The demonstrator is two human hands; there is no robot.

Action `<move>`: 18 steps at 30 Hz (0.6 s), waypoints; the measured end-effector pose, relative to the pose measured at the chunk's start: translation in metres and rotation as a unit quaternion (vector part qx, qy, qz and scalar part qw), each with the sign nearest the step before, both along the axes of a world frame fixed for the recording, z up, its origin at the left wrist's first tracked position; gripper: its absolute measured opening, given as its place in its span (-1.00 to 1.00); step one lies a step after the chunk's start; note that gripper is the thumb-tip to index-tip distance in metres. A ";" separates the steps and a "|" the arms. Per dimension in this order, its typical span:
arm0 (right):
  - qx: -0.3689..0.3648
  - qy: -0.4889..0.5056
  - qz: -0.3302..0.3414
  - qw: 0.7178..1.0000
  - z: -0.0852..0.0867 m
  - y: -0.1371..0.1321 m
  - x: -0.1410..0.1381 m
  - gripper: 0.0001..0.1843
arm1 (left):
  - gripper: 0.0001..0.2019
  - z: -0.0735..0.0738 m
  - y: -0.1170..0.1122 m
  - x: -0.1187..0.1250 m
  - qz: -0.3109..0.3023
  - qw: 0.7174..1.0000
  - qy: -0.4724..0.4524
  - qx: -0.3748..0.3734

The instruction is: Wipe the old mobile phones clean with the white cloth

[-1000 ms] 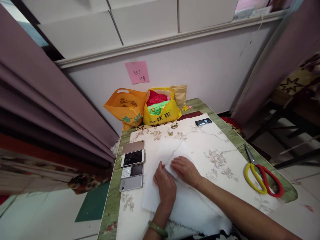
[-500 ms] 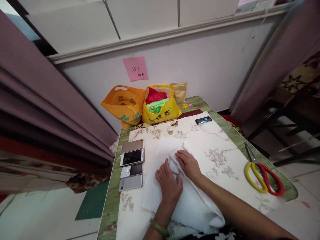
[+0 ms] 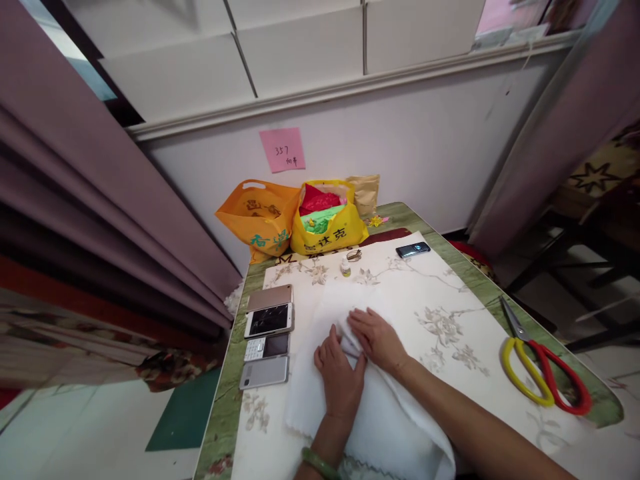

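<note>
Probably slippage is the main risk: the white cloth [image 3: 395, 427] lies on the floral table cover [image 3: 400, 293], and uneven pressure could let the gathered part spring open. Right forearm [image 3: 450, 403] runs beside the raised edge at five o'clock; a careless sweep might drag the fold loose. A hard shove toward twelve could topple the small bottle [image 3: 345, 268], near the cloth's far end. Left hand [image 3: 340, 373] and right hand [image 3: 377, 340] close together over the cloth's middle, fingers bent and resting on it; whether they pinch it, or touch each other, cannot tell. Cloth itself: plain white, soft-looking, matte, no print seen. Zigzag trim along the rim at six and seven o'clock; the side toward five curls up in a loose roll. Between the hands, a rumpled fold with grey-blue shadow; whether anything sits inside, too hidden to say
</note>
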State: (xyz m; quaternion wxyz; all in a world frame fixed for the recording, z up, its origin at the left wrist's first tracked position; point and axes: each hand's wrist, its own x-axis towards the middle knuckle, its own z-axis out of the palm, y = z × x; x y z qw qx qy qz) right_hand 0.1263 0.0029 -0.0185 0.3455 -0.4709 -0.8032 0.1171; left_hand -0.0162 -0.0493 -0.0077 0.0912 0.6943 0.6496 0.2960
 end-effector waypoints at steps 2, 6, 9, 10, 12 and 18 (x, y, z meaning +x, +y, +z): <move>0.002 -0.007 -0.091 0.996 -0.003 0.001 -0.002 -0.60 | -0.29 0.000 0.000 0.000 0.001 1.000 0.001 0.002; 0.018 -0.030 0.059 0.998 0.001 -0.001 0.001 -0.60 | -0.24 -0.002 -0.001 0.000 0.005 1.000 0.003 0.004; 0.004 -0.021 0.120 0.993 0.002 0.000 0.003 -0.62 | -0.21 -0.003 -0.001 0.000 0.008 1.000 -0.004 0.004; -0.005 -0.020 0.076 0.997 0.001 0.001 0.002 -0.61 | -0.22 -0.003 -0.001 0.000 0.009 1.000 -0.007 0.004; -0.020 -0.032 -0.045 0.998 -0.002 0.003 0.000 -0.57 | -0.22 -0.002 -0.001 0.001 0.009 1.000 -0.015 0.003; -0.018 -0.086 0.084 0.993 0.004 -0.003 0.004 -0.55 | -0.19 -0.007 -0.002 0.001 0.023 0.999 -0.024 -0.002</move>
